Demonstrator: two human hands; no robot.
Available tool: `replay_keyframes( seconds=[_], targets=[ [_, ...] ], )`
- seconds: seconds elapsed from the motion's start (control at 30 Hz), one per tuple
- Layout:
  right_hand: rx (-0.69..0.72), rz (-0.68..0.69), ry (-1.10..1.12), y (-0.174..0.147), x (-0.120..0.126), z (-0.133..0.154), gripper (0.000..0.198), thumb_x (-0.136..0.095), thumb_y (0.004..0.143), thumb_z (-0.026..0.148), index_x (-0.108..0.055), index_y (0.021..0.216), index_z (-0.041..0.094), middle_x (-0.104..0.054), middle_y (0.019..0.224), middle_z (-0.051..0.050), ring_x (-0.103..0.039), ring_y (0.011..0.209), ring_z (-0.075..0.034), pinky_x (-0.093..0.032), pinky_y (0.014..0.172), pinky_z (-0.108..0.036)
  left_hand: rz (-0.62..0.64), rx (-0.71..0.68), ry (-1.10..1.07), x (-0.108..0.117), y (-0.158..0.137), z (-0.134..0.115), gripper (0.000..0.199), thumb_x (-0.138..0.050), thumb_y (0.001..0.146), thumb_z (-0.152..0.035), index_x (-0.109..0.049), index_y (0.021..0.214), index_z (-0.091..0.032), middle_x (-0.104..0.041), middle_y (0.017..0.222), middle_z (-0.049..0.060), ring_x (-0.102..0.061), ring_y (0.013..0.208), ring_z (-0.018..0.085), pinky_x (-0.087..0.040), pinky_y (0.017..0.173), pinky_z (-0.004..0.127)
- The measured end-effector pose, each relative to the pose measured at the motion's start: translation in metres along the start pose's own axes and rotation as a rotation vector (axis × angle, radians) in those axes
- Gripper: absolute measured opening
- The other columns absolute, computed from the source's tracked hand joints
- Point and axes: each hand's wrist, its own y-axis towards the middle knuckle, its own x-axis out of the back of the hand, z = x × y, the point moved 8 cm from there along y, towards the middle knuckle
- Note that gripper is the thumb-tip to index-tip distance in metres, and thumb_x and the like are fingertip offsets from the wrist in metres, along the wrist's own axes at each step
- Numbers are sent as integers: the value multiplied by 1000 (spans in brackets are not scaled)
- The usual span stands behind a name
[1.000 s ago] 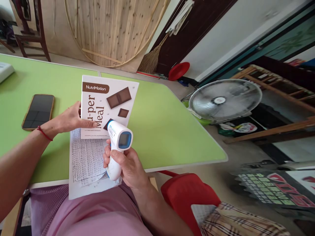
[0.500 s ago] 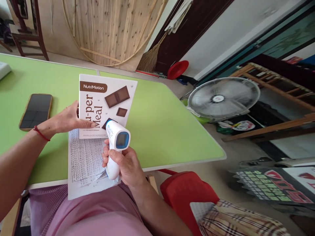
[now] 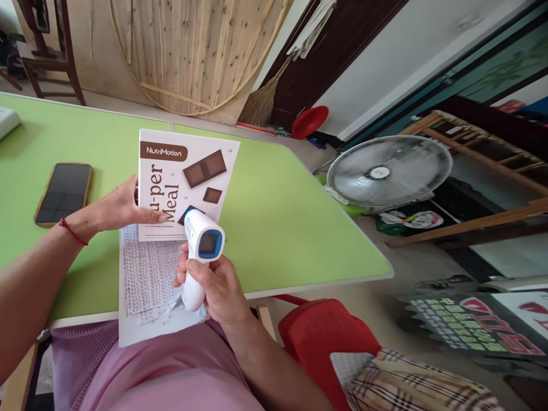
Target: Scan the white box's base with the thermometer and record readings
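Note:
A white and brown NutriMotion meal box (image 3: 197, 157) with chocolate pieces printed on it stands tilted over the green table. My left hand (image 3: 124, 205) grips its left edge, thumb on the front and the other fingers hidden behind. In my right hand (image 3: 218, 285) is a white and blue infrared thermometer (image 3: 203, 242), its handle wrapped by my fingers and its small screen facing me. The front end of the thermometer overlaps the lower part of the box; I cannot tell if they touch. Beneath lie sheets of paper (image 3: 148, 285) covered in writing, reaching past the table's edge.
A phone (image 3: 64, 191) in a tan-edged case lies left on the green table (image 3: 291, 228). To the right are a red chair (image 3: 325, 331) with checked cloth (image 3: 411, 377), a large fan (image 3: 389, 171) and a wooden rack (image 3: 492, 222). A broom (image 3: 265, 97) leans behind.
My right hand has shifted the thermometer slightly left and tilted it a little. The box stays almost in place in my left hand.

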Motion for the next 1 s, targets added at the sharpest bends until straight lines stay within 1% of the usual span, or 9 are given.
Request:
replay_keyframes(
  seconds=[0.33,0.5,0.6,0.67,0.73,0.83,0.9,0.93,1.0],
  targets=[
    [-31,-15,21,0,0,1,31,-76,71,43,-62,89,21,-59,66,3,-59,59,-13,-55,62,-32,1,11,86,4,-1,4,52,-78,69,-40,-59,112,-18,-71,107,9,-68,93,27,-57,73,32],
    [-37,-8,33,0,-1,0,33,-76,72,43,-62,93,21,-60,66,3,-59,59,-13,-54,63,-31,-22,26,161,10,-4,7,58,-78,70,-43,-57,117,-18,-68,115,10,-65,99,28,-55,78,33],
    [-21,48,31,-6,-3,10,35,-72,76,45,-62,101,22,-60,69,3,-58,60,-12,-55,64,-32,-37,50,178,12,-5,8,57,-77,70,-44,-58,117,-18,-68,114,11,-65,100,29,-55,79,35],
    [41,97,-21,-10,1,28,37,-68,80,47,-62,107,23,-61,73,1,-58,62,-13,-56,66,-34,-40,71,163,11,-5,8,58,-77,70,-44,-58,118,-18,-68,114,11,-65,100,29,-55,80,36],
    [169,86,-145,-11,16,54,36,-66,81,48,-63,107,24,-63,79,0,-60,66,-14,-55,67,-34,-31,75,134,9,-5,7,59,-77,70,-44,-58,120,-19,-68,116,11,-65,101,29,-55,81,36],
    [322,-91,-510,0,57,92,29,-68,79,47,-66,93,22,-66,84,-4,-62,79,-19,-53,73,-36,3,66,109,5,-5,6,59,-76,71,-45,-57,120,-20,-70,109,10,-68,89,26,-55,68,31],
    [318,-252,-795,15,88,104,32,-68,76,48,-66,91,20,-67,86,-5,-63,80,-22,-52,71,-37,18,96,115,5,-5,10,58,-78,68,-48,-57,115,-19,-71,95,9,-66,69,21,-50,50,26],
    [312,-317,-922,23,101,108,38,-68,74,47,-65,100,20,-68,91,-7,-63,83,-24,-51,73,-38,23,116,116,5,-5,12,57,-78,67,-49,-58,111,-19,-70,88,9,-62,60,19,-46,44,24],
    [256,-346,-1143,39,117,105,49,-66,74,42,-59,117,20,-69,106,-10,-64,92,-27,-50,79,-41,40,144,107,4,-6,14,54,-79,66,-50,-58,103,-18,-66,80,7,-58,52,16,-43,38,23]
  ],
)
